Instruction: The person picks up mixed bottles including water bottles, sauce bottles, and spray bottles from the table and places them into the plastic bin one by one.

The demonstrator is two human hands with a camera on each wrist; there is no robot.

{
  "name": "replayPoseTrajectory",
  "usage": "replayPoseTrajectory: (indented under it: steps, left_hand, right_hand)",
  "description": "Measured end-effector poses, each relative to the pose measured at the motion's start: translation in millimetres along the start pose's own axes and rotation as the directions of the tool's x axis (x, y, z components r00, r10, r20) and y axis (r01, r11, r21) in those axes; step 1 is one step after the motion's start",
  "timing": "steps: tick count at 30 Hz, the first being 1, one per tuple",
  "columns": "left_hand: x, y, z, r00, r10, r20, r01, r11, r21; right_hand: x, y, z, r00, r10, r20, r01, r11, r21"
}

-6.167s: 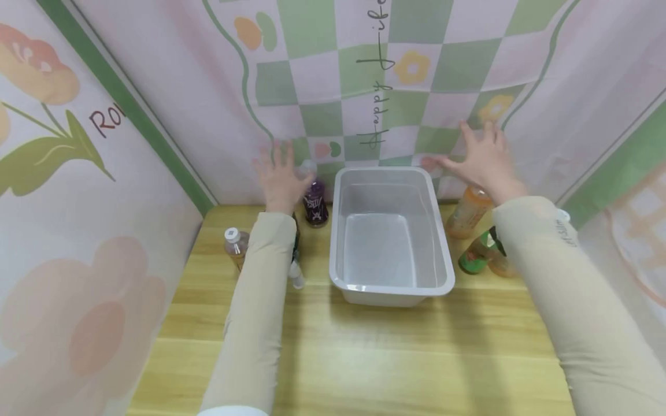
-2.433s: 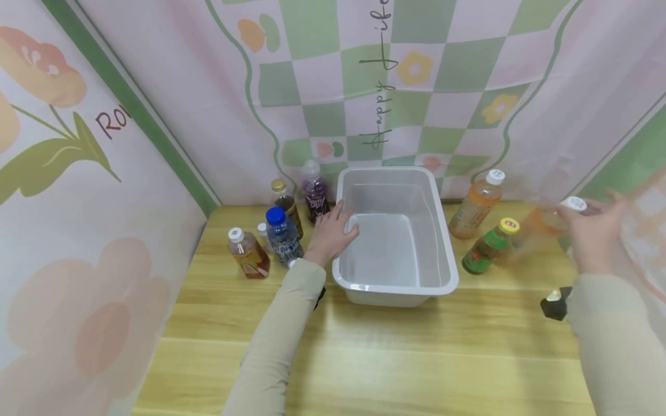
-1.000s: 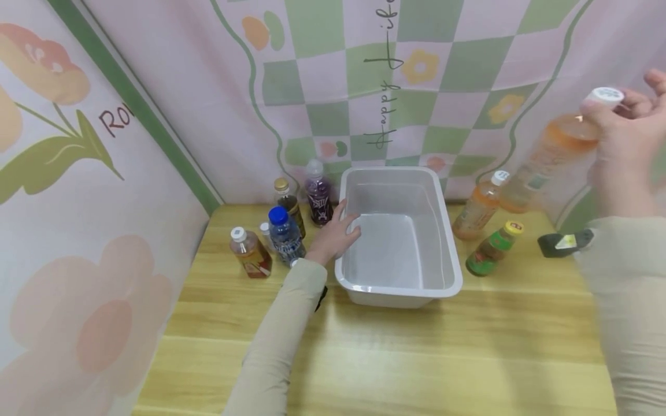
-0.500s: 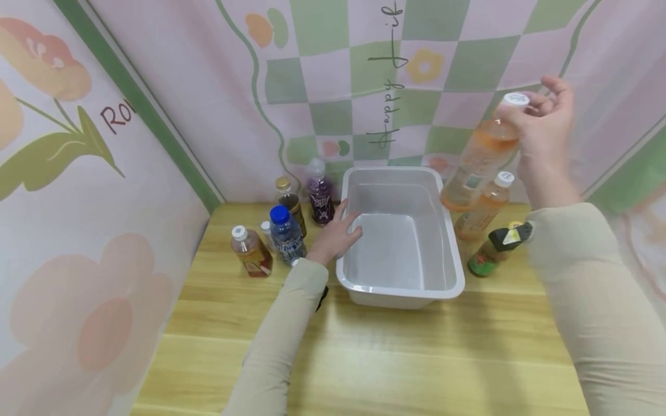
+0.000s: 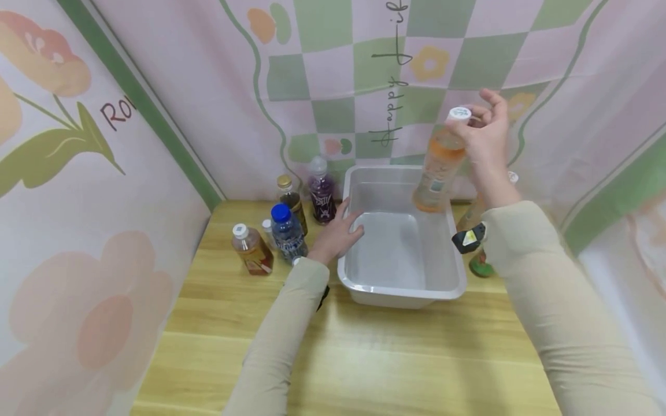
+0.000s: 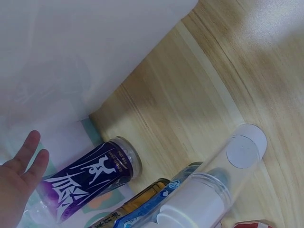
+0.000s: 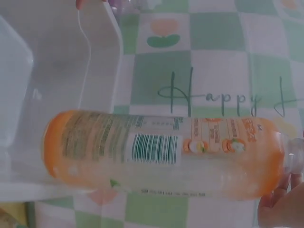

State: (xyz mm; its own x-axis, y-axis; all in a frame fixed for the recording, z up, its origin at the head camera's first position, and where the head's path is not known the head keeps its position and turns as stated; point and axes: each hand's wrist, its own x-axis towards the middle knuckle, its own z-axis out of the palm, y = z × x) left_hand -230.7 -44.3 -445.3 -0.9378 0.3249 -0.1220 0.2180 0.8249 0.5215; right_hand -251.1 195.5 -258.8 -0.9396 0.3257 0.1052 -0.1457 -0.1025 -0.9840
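Note:
By the neck, just under its white cap, my right hand (image 5: 488, 136) pinches a clear plastic drink bottle (image 5: 439, 170) with orange tints. The bottle hangs tilted over the back right part of a grey-white plastic tub (image 5: 400, 292). In the right wrist view the bottle (image 7: 161, 156) shows its barcode label, with the tub's wall behind its base. My left hand (image 5: 338, 234) rests at the tub's left rim, fingers spread and reaching over the edge. Beside that hand, in the left wrist view, stands a purple-labelled bottle (image 6: 97, 173).
Left of the tub stand a purple bottle (image 5: 321, 193), a gold-capped bottle (image 5: 296, 211), a blue-capped bottle (image 5: 288, 237) and a white-capped tea bottle (image 5: 255, 254). Right of it, partly behind my right arm, are another orange-tinted bottle (image 5: 470, 216) and a green-labelled bottle (image 5: 481, 267). A patterned curtain (image 5: 328, 75) hangs behind.
My right hand took the orange-tinted bottle from the table's right side, lifted it, and carried it left over the tub. My left hand came to the tub's left rim and stayed there.

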Motion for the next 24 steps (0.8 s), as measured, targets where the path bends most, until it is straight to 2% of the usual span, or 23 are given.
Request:
replayPoseTrajectory:
  steps: [11,16,19,24]
  left_hand:
    - [0.1,0.5,-0.4,1.000,-0.009,0.000,0.009,1.000,0.011]
    - [-0.5,0.0,0.0,1.000,-0.002,0.001,0.002,1.000,0.004]
    - [-0.6,-0.2,0.0,1.000,0.000,-0.001,0.000,1.000,0.005]
    - [-0.2,-0.6,0.0,1.000,0.005,-0.005,-0.005,1.000,0.006]
  right_hand:
    - [4.4,33.8,16.5,0.997,0.074,0.001,-0.073,0.996,-0.047]
    - [5.2,49.6,21.2,0.993,0.115,0.007,-0.112,0.981,-0.157]
    - [4.9,58.8,24.3,0.991,0.136,0.014,-0.131,0.974,-0.183]
    - [5.0,75.7,30.3,0.990,0.141,0.028,-0.134,0.976,-0.170]
